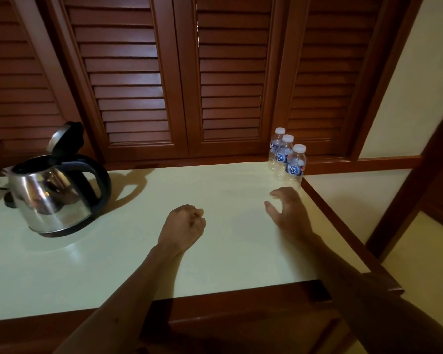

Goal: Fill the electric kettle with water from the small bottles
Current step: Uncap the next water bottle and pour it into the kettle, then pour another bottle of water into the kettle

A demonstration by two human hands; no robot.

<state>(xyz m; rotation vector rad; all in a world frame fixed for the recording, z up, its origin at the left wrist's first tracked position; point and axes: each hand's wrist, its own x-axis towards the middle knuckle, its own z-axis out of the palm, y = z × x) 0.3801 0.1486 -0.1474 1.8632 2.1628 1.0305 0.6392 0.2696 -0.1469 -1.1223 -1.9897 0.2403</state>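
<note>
Stainless steel, the electric kettle (pixel 54 190) sits at the left of the frame on the pale tabletop (pixel 164 264), its lid (pixel 64 137) tipped up so I can pour straight in. Three capped small water bottles (pixel 287 157) cluster at right centre by the louvred shutters (pixel 138 72). My right hand (pixel 287 210) spreads empty just below the nearest bottle, I judge to pick it up, while my left hand (pixel 183 226) rests in a loose empty fist at centre.

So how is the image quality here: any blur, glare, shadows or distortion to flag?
Head view: dim, warm light; the kettle throws a hard shadow to its right across the table and shows bright reflections; the right hand is slightly motion-blurred; wide-angle distortion tilts the shutters outward.
</note>
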